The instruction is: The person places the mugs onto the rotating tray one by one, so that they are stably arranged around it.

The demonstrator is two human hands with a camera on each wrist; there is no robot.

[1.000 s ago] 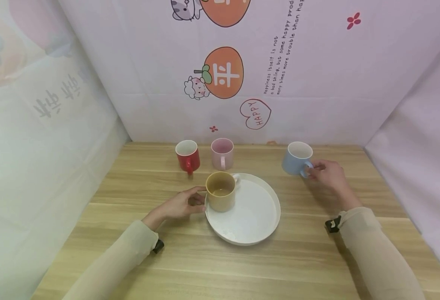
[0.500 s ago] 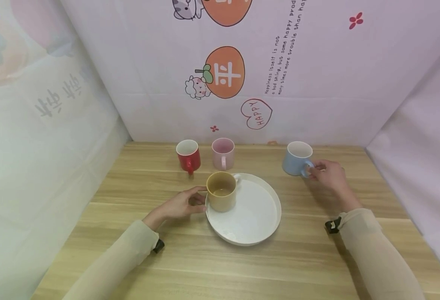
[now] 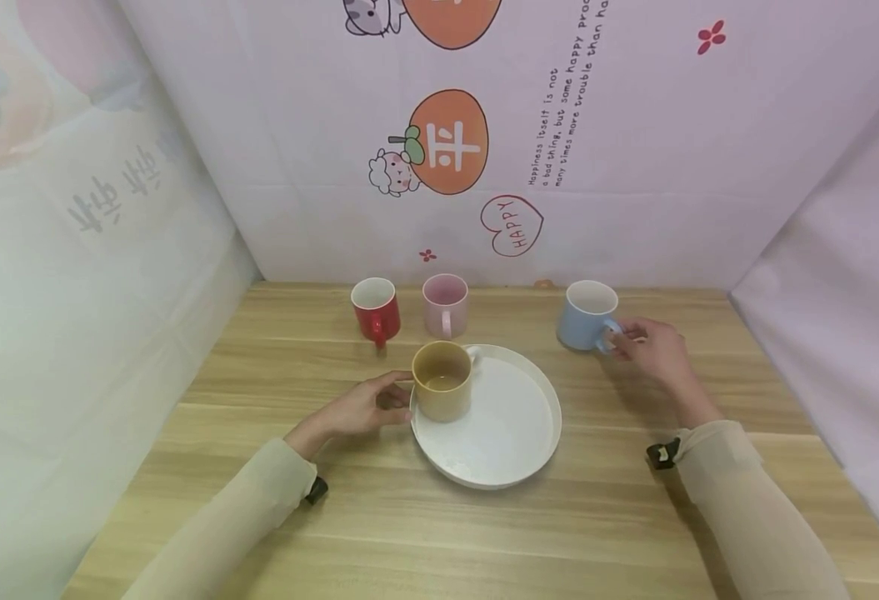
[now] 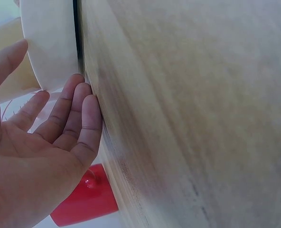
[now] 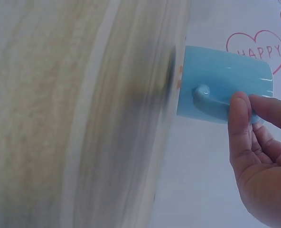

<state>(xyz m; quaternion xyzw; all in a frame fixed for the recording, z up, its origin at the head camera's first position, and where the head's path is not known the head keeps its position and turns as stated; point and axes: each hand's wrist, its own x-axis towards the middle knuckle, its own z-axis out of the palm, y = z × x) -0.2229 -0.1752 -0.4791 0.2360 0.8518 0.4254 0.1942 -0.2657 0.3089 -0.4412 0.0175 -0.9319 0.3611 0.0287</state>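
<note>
My right hand (image 3: 652, 350) pinches the handle of a light blue mug (image 3: 583, 323) between thumb and fingers. In the right wrist view this blue mug (image 5: 226, 76) is upright, its base close to the table. My left hand (image 3: 360, 408) is at the left edge of a round white tray (image 3: 517, 450), fingers loosely bent, fingertips right at its rim. On the tray, near that hand, stands a yellow mug (image 3: 442, 404), its pale handle pointing away to the right. The left wrist view shows my left hand (image 4: 45, 142) palm up against the side of the tray (image 4: 50, 38).
A red mug (image 3: 377, 321) and a pink mug (image 3: 442, 312) stand behind the tray, handles toward me. The wooden table (image 3: 439, 550) ends at a printed white cloth (image 3: 619, 225) at the back, with more white cloth on both sides.
In my right hand's grip, the blue mug has shifted slightly to the left. The left hand, the tray and the other mugs stay where they were.
</note>
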